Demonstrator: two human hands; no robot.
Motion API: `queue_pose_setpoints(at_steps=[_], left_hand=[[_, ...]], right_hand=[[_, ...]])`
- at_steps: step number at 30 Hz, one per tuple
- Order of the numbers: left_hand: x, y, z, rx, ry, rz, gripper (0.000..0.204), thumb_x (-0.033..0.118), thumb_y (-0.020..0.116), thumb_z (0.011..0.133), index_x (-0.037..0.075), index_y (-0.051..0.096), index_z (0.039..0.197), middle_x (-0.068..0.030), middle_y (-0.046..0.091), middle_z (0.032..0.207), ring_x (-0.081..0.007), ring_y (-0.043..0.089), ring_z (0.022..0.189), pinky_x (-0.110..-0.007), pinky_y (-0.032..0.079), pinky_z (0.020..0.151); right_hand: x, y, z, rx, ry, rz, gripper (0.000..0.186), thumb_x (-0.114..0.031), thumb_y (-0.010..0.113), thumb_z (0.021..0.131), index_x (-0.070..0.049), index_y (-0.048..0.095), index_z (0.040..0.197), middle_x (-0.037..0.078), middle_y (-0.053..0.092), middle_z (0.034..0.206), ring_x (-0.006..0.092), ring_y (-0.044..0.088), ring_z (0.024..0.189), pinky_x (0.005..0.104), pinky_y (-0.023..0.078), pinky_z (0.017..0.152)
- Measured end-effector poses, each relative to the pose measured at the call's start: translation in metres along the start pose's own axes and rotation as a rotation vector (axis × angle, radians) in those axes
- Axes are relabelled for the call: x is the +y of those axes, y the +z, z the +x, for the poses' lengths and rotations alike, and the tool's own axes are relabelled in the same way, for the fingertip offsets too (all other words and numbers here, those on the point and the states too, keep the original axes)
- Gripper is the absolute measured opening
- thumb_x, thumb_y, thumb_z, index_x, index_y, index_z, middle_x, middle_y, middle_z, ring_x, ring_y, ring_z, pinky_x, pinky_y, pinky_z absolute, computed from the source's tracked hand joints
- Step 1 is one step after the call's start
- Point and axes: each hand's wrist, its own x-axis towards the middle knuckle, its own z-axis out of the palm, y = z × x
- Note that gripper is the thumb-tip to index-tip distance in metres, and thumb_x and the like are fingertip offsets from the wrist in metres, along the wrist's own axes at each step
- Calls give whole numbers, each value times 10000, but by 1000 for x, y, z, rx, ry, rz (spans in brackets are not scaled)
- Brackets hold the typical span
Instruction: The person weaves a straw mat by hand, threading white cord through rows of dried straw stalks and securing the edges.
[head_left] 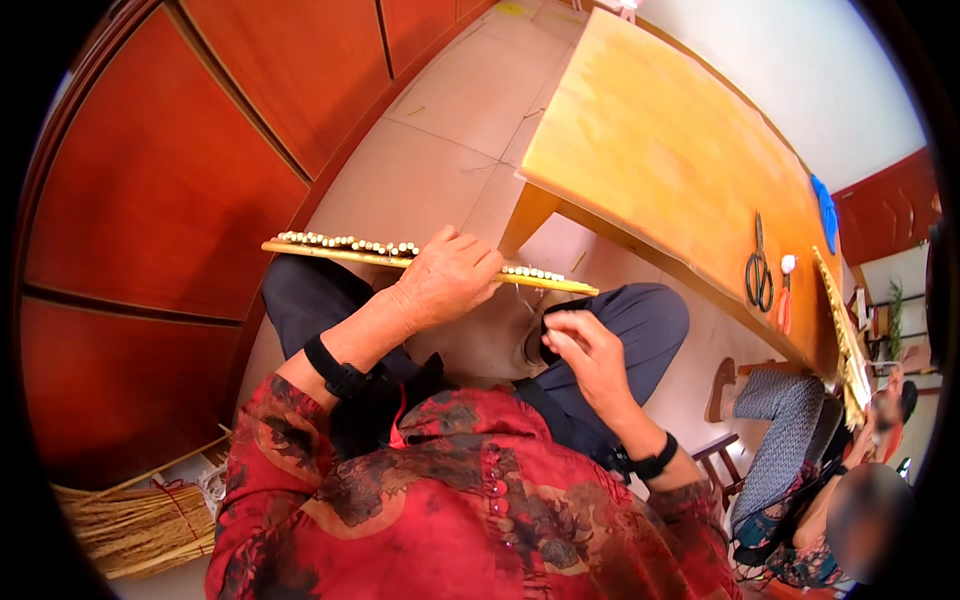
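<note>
A long, narrow yellow strip (pixel 330 250) lies crosswise above my knees, with a row of short pale rod ends along it. My left hand (pixel 445 275) grips it right of its middle, fingers wrapped over it and hiding that stretch. A thin pale string hangs from the strip just right of that hand. My right hand (pixel 585 355) is below the strip's right part, apart from it, with fingers curled together near the string. I cannot tell whether it holds the string.
A wooden table (pixel 640 130) stands ahead right, bearing scissors (pixel 760 285), orange-handled pliers (pixel 785 315) and blue cloth (pixel 825 210). Red-brown cabinets (pixel 160 170) line the left, above straw bundles (pixel 140 530). At far right, a co-worker (pixel 770 430) sits beside another straw piece (pixel 840 340).
</note>
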Motion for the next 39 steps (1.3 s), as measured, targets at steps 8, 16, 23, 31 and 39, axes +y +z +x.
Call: queue_pose_setpoints(at_steps=[8,16,23,31,39], left_hand=[[7,1,19,-167,-187,-124,272,123,704,695,53,565,917,-78,583,794,-281,607,819,-396,466,758],[2,2,42,-337,-84,-122,348,111,669,741,93,574,1076,-93,639,926,-289,620,876,-409,477,757],[2,-2,64,-500,-214,-240,314,82,634,802,74,555,1106,-157,655,929,-355,622,895,-460,478,733],[-11,3,71,-435,-316,-286,259,120,593,823,81,594,1078,-197,650,888,-411,610,858,-473,488,713],[-12,10,71,-434,-341,-185,290,149,547,829,82,601,1106,-197,665,855,-402,627,816,-496,488,719]], right_hand=[[29,40,44,87,262,254,380,-208,687,870,26,591,1153,40,633,756,81,578,657,237,482,610],[35,35,42,36,92,372,152,-151,569,919,-25,626,857,-27,598,800,67,535,719,236,455,688],[7,27,33,93,-119,303,118,-112,585,869,-22,597,796,66,607,899,160,557,876,287,443,816],[-11,30,63,-66,-543,281,84,-49,555,866,-12,597,804,73,625,824,228,587,859,360,446,888],[-16,53,50,153,-437,117,141,-103,579,898,-25,581,782,80,542,724,247,510,717,335,424,700]])
